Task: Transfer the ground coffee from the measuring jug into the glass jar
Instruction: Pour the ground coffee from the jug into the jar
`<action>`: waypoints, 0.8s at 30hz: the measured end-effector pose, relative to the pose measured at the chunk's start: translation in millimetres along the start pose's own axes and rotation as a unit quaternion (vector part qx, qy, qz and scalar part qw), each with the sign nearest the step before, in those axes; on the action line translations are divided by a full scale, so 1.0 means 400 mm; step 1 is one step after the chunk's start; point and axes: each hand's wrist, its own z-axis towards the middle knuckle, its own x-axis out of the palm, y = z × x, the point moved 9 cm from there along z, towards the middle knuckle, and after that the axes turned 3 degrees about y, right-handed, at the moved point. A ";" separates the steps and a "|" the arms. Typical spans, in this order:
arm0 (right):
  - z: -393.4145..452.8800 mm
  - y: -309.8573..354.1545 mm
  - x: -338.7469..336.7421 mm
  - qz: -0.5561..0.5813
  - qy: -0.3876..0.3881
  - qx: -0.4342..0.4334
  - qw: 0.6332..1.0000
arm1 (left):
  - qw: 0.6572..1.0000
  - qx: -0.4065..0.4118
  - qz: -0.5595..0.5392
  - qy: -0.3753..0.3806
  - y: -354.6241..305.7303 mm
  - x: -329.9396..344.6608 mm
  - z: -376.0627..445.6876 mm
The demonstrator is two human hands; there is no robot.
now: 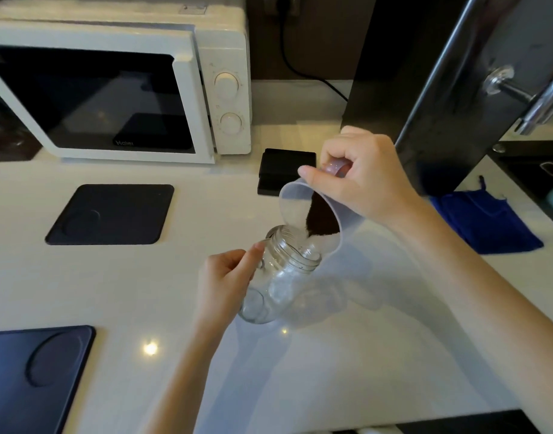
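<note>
A clear glass jar with a threaded neck is tilted, its open mouth facing up and right. My left hand grips its left side, thumb near the rim. Above it, a translucent plastic measuring jug is tipped over, spout down at the jar's mouth. My right hand holds the jug by its handle. Dark ground coffee lies heaped inside the jug against its lower wall, close to the lip. The jar looks empty of coffee.
A white microwave stands at the back left. Dark mats lie on the white counter, a black block behind the jug. A blue cloth and a dark metal door edge are on the right.
</note>
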 end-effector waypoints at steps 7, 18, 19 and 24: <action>0.003 0.026 0.012 -0.041 -0.010 -0.042 0.998 | 1.000 -0.024 -0.009 -0.009 0.012 0.003 0.007; 0.007 0.056 0.025 -0.069 -0.006 -0.081 0.994 | 0.998 -0.045 -0.021 -0.031 0.024 0.005 0.010; 0.008 0.060 0.026 -0.068 -0.006 -0.085 0.994 | 0.998 -0.045 -0.020 -0.032 0.023 0.005 0.009; 0.013 0.067 0.031 -0.078 -0.004 -0.092 0.993 | 0.997 -0.050 -0.033 -0.045 0.027 0.005 0.008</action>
